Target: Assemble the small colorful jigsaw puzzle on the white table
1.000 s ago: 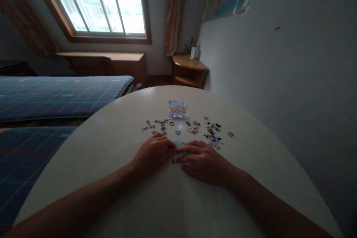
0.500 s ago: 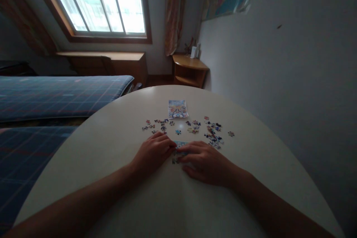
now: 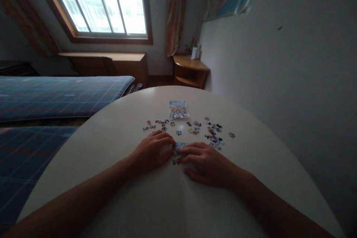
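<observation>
A partly joined jigsaw puzzle (image 3: 182,144) lies flat on the table, its middle and right covered by my fingers. My left hand (image 3: 153,148) rests at its left edge, fingertips touching the border pieces, thumb a little apart from the index finger. Over the right side lies my right hand (image 3: 208,161), open, with fingers spread and their tips on the joined pieces. A few pieces (image 3: 175,161) show at the near left corner of the puzzle. Just beyond it sits a loose blue puzzle piece (image 3: 178,132).
Loose puzzle pieces lie in a left cluster (image 3: 163,128), a middle group (image 3: 194,131) and a right pile (image 3: 214,137). Farther back is a printed picture sheet (image 3: 178,109). The round white table (image 3: 125,200) stands between a plaid mattress (image 3: 64,96) and a wall (image 3: 292,81).
My left thumb has drawn back slightly from the index fingertip, and more of the puzzle's left edge shows. My right hand has stayed nearly in place. The view has shifted very slightly.
</observation>
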Demonstrator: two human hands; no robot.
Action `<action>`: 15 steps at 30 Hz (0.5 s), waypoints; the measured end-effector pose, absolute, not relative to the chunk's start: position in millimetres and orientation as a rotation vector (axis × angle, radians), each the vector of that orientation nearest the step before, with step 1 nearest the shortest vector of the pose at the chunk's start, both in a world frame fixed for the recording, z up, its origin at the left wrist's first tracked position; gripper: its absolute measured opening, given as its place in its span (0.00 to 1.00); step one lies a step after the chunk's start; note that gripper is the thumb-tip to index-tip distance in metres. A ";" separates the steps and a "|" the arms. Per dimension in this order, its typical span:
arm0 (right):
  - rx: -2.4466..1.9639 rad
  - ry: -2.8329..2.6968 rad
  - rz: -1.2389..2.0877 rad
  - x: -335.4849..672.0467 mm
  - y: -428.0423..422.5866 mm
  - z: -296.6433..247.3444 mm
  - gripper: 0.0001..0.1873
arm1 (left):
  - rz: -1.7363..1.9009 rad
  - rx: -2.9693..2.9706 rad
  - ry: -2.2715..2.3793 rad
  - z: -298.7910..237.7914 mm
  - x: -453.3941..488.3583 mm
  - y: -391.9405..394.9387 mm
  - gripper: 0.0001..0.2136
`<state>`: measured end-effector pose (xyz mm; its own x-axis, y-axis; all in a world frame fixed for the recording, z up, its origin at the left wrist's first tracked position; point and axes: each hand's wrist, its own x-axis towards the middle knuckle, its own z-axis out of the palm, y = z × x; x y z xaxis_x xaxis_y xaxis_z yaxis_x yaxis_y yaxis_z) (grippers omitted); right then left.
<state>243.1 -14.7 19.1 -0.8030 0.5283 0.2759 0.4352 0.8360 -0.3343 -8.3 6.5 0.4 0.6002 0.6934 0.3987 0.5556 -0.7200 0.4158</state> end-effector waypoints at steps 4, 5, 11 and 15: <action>-0.732 -2.668 0.350 242.6 -15.4 21.9 0.12 | 0.775 2.589 1.031 -0.5 -8.4 7.5 0.06; -0.732 -2.669 0.348 242.6 -15.6 22.5 0.12 | 0.771 2.593 1.026 -1.0 -8.0 7.8 0.06; -0.726 -2.669 0.349 242.8 -16.5 23.4 0.12 | 0.776 2.608 1.000 -0.8 -7.2 7.8 0.04; -0.718 -2.666 0.352 243.1 -16.5 22.7 0.13 | 0.758 2.623 0.908 0.8 -8.1 6.7 0.05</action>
<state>243.1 -16.5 22.7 -0.8077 0.5227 0.2727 0.4339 0.8402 -0.3251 -8.1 6.7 0.8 0.6681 0.6339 0.3897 0.4965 -0.7698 0.4012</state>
